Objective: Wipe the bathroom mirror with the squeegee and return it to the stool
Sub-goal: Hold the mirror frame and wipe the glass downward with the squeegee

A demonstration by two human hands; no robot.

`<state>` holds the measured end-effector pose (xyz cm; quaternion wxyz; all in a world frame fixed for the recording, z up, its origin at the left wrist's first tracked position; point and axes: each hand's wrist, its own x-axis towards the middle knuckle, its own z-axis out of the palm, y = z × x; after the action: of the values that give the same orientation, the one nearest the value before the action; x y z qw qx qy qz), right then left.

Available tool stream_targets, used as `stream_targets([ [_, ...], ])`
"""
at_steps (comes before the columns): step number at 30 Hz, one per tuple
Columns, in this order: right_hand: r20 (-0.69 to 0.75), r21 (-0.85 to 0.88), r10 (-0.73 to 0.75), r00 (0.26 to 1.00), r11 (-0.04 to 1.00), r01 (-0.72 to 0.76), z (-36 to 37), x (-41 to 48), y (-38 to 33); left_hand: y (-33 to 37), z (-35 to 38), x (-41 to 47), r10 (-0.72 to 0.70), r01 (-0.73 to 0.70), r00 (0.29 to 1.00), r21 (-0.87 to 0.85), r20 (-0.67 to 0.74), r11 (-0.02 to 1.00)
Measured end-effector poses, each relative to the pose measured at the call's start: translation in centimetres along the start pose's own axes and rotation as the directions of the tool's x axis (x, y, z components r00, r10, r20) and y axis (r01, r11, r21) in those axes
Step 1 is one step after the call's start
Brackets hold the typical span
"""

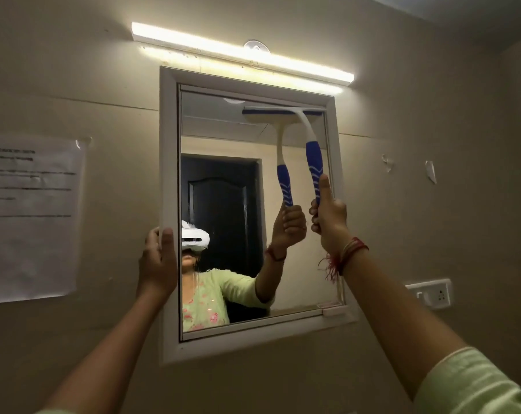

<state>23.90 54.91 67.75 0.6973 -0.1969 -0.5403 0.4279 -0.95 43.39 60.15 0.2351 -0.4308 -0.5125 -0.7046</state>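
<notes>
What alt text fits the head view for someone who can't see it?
A right hand holds a squeegee by its blue grip, blade at the top right of a mirror. The left hand holds the left edge of the frame. A lit light bar is above, a paper sheet on the wall to the left.

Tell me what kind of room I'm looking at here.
Probably a bathroom: a white-framed wall mirror under a strip light, a switch-and-socket plate beside it, and a squeegee held against the glass.

Mirror glass (223, 138) gleams glossy — frame (169, 144) (and squeegee (314, 162)) smooth plastic.
</notes>
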Motion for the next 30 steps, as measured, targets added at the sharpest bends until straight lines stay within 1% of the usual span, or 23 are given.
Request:
stream_targets([
  [3,0.072,-0.047,0.01,0.997,0.999,-0.007,0.0,-0.2,0.2,-0.1,0.0,0.0,-0.003,0.003,1.0,0.003,0.001,1.0],
  [7,0.142,0.015,0.084,0.986,0.996,-0.087,-0.6,-2.0,2.4,-0.1,-0.1,0.0,-0.011,0.011,1.0,0.008,-0.006,1.0],
  [12,0.066,-0.022,0.076,0.995,0.997,-0.075,-1.2,-3.1,5.0,0.0,0.1,-0.1,-0.015,0.015,1.0,0.007,-0.011,1.0],
  [15,0.064,-0.02,0.068,0.996,0.998,-0.067,-1.1,-1.9,3.5,-0.2,0.0,0.1,0.005,-0.005,1.0,0.004,-0.001,1.0],
  [18,0.098,-0.006,0.068,0.993,0.998,-0.068,-0.9,-1.0,2.0,-0.3,0.0,0.2,-0.009,0.009,1.0,0.003,-0.003,1.0],
  [19,0.127,0.004,0.086,0.988,0.996,-0.087,-1.0,-1.0,1.8,-0.2,0.0,0.1,-0.009,0.009,1.0,0.006,-0.005,1.0],
  [20,0.188,0.017,0.129,0.974,0.991,-0.134,-1.1,-1.1,1.9,-0.1,0.0,0.1,-0.006,0.006,1.0,0.009,-0.006,1.0],
  [22,0.346,0.054,0.226,0.911,0.964,-0.26,-1.8,-1.9,2.8,0.0,0.0,0.0,0.002,-0.002,1.0,0.017,-0.009,1.0],
  [23,0.363,0.059,0.251,0.897,0.955,-0.291,-2.1,-2.3,3.5,0.0,0.0,0.0,0.005,-0.005,1.0,0.02,-0.012,1.0],
  [24,0.331,0.049,0.258,0.908,0.956,-0.29,-2.5,-2.8,4.4,0.0,0.0,0.0,0.009,-0.009,1.0,0.023,-0.016,1.0],
  [27,0.167,0.012,0.221,0.961,0.974,-0.226,-3.3,-4.1,6.7,0.1,0.0,0.1,0.018,-0.018,1.0,0.029,-0.018,0.999],
  [30,0.11,0.003,0.203,0.973,0.979,-0.204,-3.4,-3.9,6.4,0.0,0.0,0.1,0.017,-0.016,1.0,0.033,-0.019,0.999],
])
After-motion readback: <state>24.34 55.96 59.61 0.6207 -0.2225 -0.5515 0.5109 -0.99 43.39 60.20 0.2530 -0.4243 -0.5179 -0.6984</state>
